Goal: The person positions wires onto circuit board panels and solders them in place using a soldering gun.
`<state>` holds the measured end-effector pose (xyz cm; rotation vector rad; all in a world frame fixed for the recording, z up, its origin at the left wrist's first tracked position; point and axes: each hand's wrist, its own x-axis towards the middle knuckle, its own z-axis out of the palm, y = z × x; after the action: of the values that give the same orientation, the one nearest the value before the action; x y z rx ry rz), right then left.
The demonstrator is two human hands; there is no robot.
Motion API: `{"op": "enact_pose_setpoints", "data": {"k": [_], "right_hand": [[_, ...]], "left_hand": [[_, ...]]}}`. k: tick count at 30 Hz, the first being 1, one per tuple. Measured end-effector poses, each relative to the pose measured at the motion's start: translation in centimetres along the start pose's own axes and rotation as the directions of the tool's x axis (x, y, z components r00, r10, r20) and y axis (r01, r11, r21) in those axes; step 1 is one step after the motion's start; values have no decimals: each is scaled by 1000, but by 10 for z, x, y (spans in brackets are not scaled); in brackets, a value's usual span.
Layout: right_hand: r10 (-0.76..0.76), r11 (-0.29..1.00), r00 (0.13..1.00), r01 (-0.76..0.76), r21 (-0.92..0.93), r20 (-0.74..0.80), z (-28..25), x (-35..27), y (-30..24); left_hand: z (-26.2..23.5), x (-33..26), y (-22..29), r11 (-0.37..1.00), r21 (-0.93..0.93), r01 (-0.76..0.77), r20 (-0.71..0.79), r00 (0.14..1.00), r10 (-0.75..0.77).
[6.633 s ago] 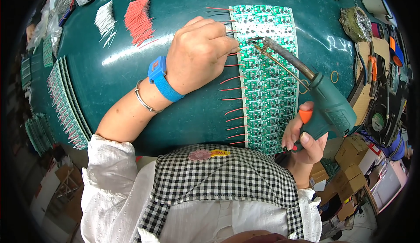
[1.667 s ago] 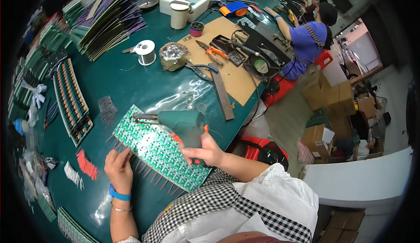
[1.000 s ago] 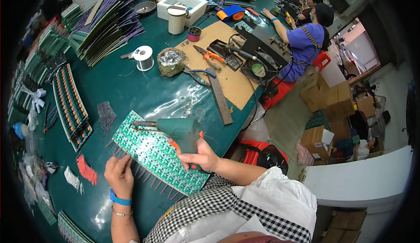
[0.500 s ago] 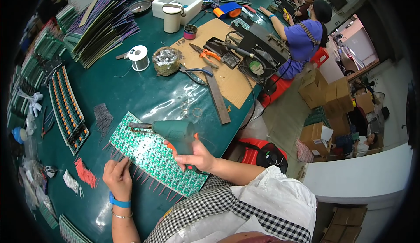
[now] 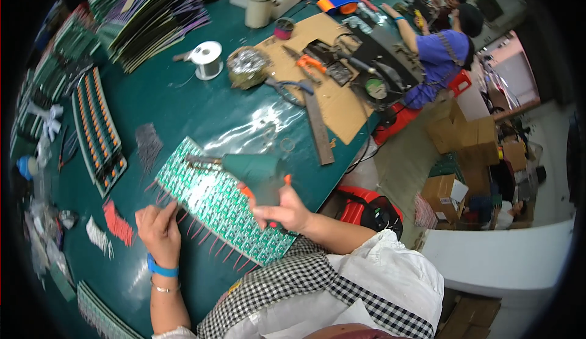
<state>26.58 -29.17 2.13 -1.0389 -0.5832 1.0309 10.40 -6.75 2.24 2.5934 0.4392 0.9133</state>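
At centre-left of frame, board (image 5: 229, 214) lies on tabletop (image 5: 152, 91), red wires (image 5: 212, 242) along its lower-left edge; R hand (image 5: 285, 209) has fingers clamped round gun (image 5: 253, 171), tip (image 5: 196, 160) over board's upper end. L hand (image 5: 160, 234): fingers pinched together nr edge, can't tell if on a wire. Prob. mid-soldering; next move calls for firm L pinch, exact tip placement.

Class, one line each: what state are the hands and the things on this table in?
Circuit board: flat
Soldering gun: held, tip over the circuit board
Right hand: gripping the soldering gun
Left hand: fingertips pinched together
Wire spool: upright
Red wires: loose pile
White wires: loose pile
Orange-handled pliers: lying on cardboard
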Motion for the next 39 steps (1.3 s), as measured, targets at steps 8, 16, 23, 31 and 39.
{"op": "enact_pose_setpoints", "data": {"k": [8, 16, 23, 31, 39], "right_hand": [[-61, 997, 987, 53, -60, -146, 5, -8, -26], [49, 988, 992, -65, -137, -120, 7, -21, -27], [87, 979, 988, -109, -173, -131, 6, -24, -20], [122, 970, 979, -152, -189, -162, 12, -20, -18], [177, 961, 966, -210, -178, -187, 12, -21, -18]], "left_hand": [[-10, 13, -10, 995, 57, -81, 51, 996, 78], [-2, -1, -19, 999, 10, -32, 25, 999, 32], [4, -3, -17, 998, 15, -65, 23, 998, 65], [12, -11, -20, 999, 7, -41, 23, 999, 41], [15, -14, -23, 999, -26, -42, 15, 999, 42]]}}
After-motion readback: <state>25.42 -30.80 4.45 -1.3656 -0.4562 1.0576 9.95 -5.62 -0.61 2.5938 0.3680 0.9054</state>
